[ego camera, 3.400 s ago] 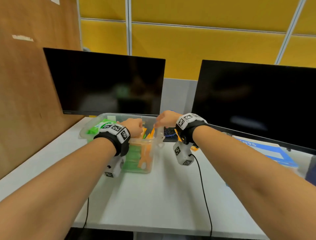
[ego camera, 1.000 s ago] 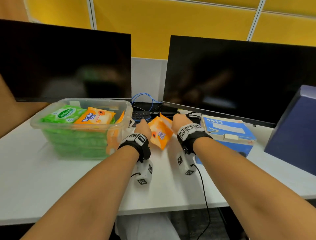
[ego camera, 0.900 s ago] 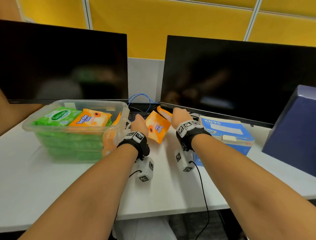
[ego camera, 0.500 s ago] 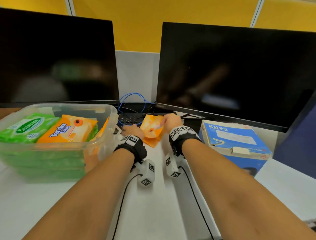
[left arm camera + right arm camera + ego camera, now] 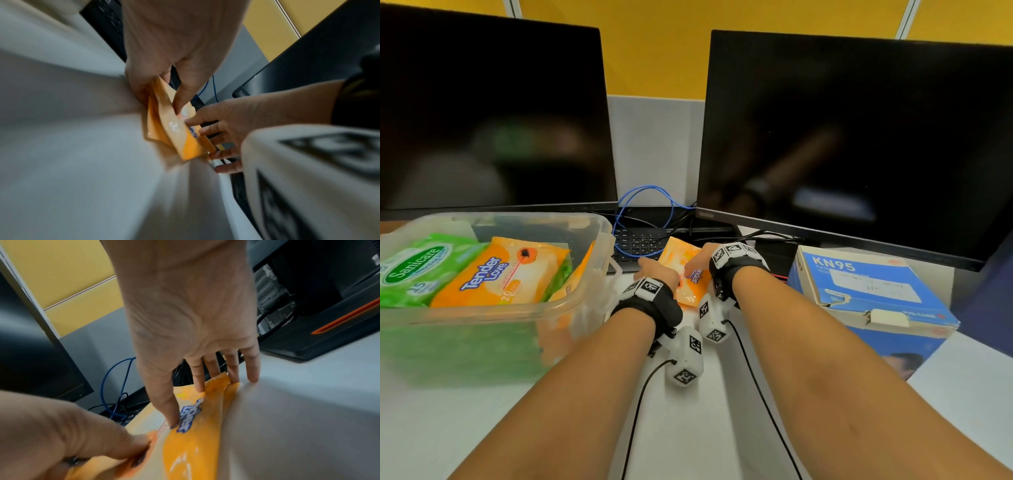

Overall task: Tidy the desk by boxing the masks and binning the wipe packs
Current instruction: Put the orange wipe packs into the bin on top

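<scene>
Orange "Tender Love" wipe packs, seemingly two stacked, sit low over the white desk between my hands, in front of the keyboard. My left hand pinches their near left edge between thumb and fingers. My right hand holds the right side, thumb on the printed face and straight fingers against the far edge. A clear plastic bin at the left holds green Sanicare packs and an orange pack. A blue KN95 mask box lies shut at the right.
Two dark monitors stand across the back. A black keyboard and a blue cable loop lie just beyond the packs. A dark blue object rises at the far right. Wrist-camera cables trail over the bare desk in front.
My hands left the bin and moved right to the desk centre. They held the orange packs raised a second ago and have since lowered them toward the desk by the keyboard.
</scene>
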`<state>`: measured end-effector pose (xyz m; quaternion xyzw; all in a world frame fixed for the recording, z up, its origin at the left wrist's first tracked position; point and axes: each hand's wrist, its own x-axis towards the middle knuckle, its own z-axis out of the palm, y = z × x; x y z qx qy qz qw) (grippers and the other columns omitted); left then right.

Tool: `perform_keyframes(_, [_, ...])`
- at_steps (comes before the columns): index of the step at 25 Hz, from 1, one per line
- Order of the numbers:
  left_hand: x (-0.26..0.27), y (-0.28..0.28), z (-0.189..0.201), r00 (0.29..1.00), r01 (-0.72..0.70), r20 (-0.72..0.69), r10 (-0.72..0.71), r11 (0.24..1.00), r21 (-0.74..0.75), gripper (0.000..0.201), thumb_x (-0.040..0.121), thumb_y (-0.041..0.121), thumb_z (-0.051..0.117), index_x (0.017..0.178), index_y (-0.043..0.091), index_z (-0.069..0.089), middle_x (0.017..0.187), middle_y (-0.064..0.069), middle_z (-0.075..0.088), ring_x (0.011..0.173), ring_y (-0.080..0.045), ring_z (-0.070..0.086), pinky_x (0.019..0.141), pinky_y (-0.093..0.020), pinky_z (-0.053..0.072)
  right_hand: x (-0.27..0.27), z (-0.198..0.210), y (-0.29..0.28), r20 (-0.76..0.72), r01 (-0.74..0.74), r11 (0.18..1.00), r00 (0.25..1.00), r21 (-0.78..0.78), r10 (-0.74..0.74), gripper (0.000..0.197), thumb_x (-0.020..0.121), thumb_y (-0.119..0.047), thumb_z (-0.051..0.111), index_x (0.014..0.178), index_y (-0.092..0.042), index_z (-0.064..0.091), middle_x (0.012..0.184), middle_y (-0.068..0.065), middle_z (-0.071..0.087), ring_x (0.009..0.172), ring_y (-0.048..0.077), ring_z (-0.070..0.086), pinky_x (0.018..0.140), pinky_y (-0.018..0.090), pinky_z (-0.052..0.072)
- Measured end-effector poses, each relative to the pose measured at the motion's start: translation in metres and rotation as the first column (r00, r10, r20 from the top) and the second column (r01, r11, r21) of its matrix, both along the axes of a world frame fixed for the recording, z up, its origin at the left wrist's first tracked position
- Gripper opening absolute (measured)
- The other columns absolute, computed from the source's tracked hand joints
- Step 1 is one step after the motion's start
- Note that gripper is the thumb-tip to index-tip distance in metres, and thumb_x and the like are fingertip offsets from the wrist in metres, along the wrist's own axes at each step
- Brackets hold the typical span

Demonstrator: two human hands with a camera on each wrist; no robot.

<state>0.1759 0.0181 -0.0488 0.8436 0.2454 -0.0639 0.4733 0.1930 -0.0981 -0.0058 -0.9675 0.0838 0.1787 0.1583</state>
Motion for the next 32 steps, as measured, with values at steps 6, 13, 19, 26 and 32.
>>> perform_keyframes(6, [-0.028, 0.004, 0.013, 0.950, 0.020, 0.313, 0.009, 0.996, -0.090, 0.055, 0.082, -0.009, 0.050, 0.132, 0.011, 0.041, 0.127, -0.017, 0.053, 0.112, -0.034, 0.056, 0.094, -0.039, 0.050, -0.031, 0.010, 0.006, 0.082, 0.209, 0.911, 0.964, 0.356, -0.254, 0.098, 0.077, -0.016, 0.069, 0.152, -0.025, 0.006, 0.148, 0.016, 0.034, 0.130, 0.036, 0.042, 0.096, 0.043, 0.043])
perform_keyframes(13, [-0.086, 0.009, 0.031, 0.727, 0.163, 0.680, -0.093, 0.986, -0.040, 0.054, 0.079, -0.015, 0.050, 0.121, 0.017, 0.049, 0.100, -0.003, 0.058, 0.086, -0.016, 0.057, 0.063, -0.016, 0.046, -0.087, 0.009, -0.013, 0.235, 0.129, 0.702, 0.887, 0.701, -0.397, 0.022, 0.082, -0.001, 0.054, 0.068, -0.018, 0.048, 0.070, 0.000, 0.050, 0.074, 0.019, 0.053, 0.079, 0.037, 0.049])
perform_keyframes(19, [-0.105, 0.016, 0.012, 0.918, 0.097, 0.397, 0.006, 0.966, -0.238, 0.049, 0.083, -0.014, 0.049, 0.122, 0.013, 0.038, 0.088, -0.005, 0.051, 0.085, -0.024, 0.057, 0.068, -0.032, 0.052, -0.131, -0.011, -0.016, 0.093, 0.166, 0.765, 0.955, 0.622, -0.283, 0.041, 0.081, 0.010, 0.050, 0.116, -0.012, 0.045, 0.104, 0.011, 0.046, 0.107, 0.032, 0.049, 0.084, 0.039, 0.045])
perform_keyframes(26, [-0.107, 0.007, 0.036, 0.805, 0.197, 0.590, -0.062, 0.966, -0.167, 0.031, 0.075, -0.010, 0.060, 0.087, 0.016, 0.051, 0.076, 0.000, 0.055, 0.071, -0.016, 0.056, 0.066, -0.032, 0.054, -0.121, 0.000, -0.018, 0.334, 0.078, 0.726, 0.851, 0.683, -0.405, 0.020, 0.089, -0.001, 0.049, 0.074, -0.012, 0.058, 0.079, 0.007, 0.058, 0.082, 0.025, 0.058, 0.079, 0.037, 0.052])
perform_keyframes(32, [-0.104, 0.015, 0.008, 0.879, 0.301, 0.380, -0.288, 0.953, 0.027, 0.009, 0.078, 0.016, 0.070, 0.076, 0.011, 0.062, 0.078, -0.006, 0.065, 0.077, -0.022, 0.062, 0.070, -0.029, 0.046, -0.141, 0.010, -0.023, 0.272, 0.094, 0.928, 0.941, 0.360, -0.200, 0.017, 0.090, -0.006, 0.054, 0.106, -0.006, 0.059, 0.108, 0.011, 0.056, 0.113, 0.027, 0.056, 0.096, 0.033, 0.046])
